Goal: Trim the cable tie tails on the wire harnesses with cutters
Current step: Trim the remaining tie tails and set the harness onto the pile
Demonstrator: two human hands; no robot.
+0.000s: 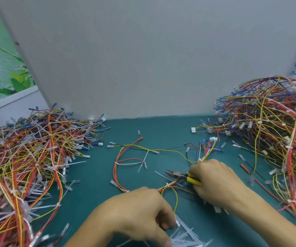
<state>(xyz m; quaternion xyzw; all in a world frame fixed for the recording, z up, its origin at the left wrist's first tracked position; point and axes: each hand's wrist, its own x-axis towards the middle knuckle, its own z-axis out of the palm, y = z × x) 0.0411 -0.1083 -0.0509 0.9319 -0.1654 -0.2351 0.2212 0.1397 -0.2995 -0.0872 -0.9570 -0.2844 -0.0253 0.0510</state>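
Head view, right hand (216, 182): curled tight around the yellow grips of the cutters (181, 175), nose pointing left, blades almost together.
Left hand (138, 211): fingers bent down onto the wire harness (143, 157), pinning its near end to the green table (93, 193); whether it actually pinches a wire I cannot tell.
Harness position: spread on the table between both hands, white cable tie tails (131, 164) sticking out.
Handling: light, floppy wires that slide and tangle; tails thin, springy plastic. Best held beside the tie head.
Offcuts (184, 234): heaped by the left hand.
Surroundings: harness piles at both sides.
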